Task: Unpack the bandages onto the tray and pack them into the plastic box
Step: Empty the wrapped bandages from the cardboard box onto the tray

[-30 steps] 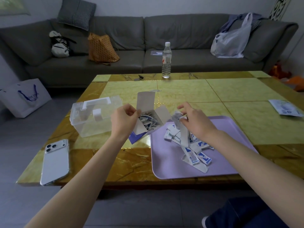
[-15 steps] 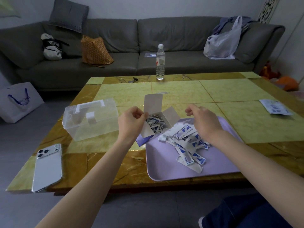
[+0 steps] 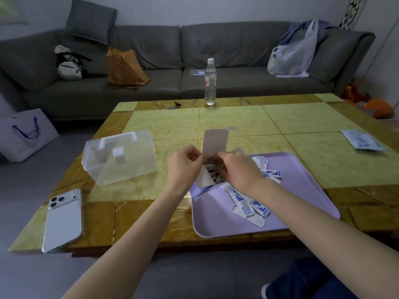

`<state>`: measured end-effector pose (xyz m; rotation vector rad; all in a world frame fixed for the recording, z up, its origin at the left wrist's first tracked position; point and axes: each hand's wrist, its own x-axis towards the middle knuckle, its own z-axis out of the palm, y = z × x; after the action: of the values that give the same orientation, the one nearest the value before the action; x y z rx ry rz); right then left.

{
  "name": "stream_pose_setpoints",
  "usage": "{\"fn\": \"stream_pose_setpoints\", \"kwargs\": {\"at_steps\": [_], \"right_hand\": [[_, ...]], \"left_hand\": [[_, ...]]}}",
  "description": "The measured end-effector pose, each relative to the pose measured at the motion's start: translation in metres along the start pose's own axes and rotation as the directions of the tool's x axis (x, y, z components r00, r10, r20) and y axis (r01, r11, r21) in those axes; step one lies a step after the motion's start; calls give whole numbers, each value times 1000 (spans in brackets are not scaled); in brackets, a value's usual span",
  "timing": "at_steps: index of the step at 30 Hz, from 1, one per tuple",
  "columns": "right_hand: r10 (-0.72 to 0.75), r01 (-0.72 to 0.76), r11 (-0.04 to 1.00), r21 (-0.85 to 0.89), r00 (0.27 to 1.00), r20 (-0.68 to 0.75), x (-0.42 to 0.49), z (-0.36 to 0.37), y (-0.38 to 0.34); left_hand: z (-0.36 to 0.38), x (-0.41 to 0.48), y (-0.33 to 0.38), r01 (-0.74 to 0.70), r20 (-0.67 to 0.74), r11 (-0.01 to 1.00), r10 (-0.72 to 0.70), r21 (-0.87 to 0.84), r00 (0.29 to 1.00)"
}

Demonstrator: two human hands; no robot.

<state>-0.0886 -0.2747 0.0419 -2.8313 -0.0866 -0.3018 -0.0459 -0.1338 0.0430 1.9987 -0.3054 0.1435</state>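
Yellow-and-amber table in front of grey sofa. Far edge: water bottle, upright, with keys just left of it. Right edge: printed packet, flat, well apart from the work area. Near-left corner: phone, face down. On sofa: dark cushion, black-and-white bag, orange tote, white plastic bag. Paper shopping bag on floor, left.

Plastic box on table left of centre: clear, lid closed, white handle and latch, nothing visible inside. Nothing between it and the hands.

Purple tray at near right, overhanging the table's front edge slightly. Loose bandages piled on tray's left half, blue-and-white wrappers, partly hidden under right forearm.

Cardboard carton held at tray's upper-left corner, flaps open, top flap standing up. More bandages visible inside, packed on end.

Left hand: curled tight on carton's left side, thumb and fingers pinching a flap.
Right hand: over the carton mouth, fingers bent down into the opening, touching bandages there. Fingertips hidden behind the knuckles, so cannot tell whether any bandage is actually pinched.
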Motion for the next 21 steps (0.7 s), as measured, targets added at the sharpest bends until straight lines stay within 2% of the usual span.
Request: {"fn": "stream_pose_setpoints", "kwargs": {"at_steps": [6,9,14,18,21], "right_hand": [[-89,91,989,114,996,-24,3,6,-6],[-78,89,966,243,995,-55,1,10,-9],[-94,122,986,118,971,-221,1,9,2],[-78,142,972,186,946,-314,1,4,9],[-46,130,960,247,946,-320,0,0,4]], "left_hand": [[-4,0,-2,14,16,1000,-14,-2,1000],[-5,0,-2,16,18,1000,-16,-13,1000],[-11,3,-2,18,21,999,-17,-35,1000],[-11,8,-2,26,19,999,-25,-41,1000],[-9,9,1,9,-1,999,-9,-36,1000]]}}
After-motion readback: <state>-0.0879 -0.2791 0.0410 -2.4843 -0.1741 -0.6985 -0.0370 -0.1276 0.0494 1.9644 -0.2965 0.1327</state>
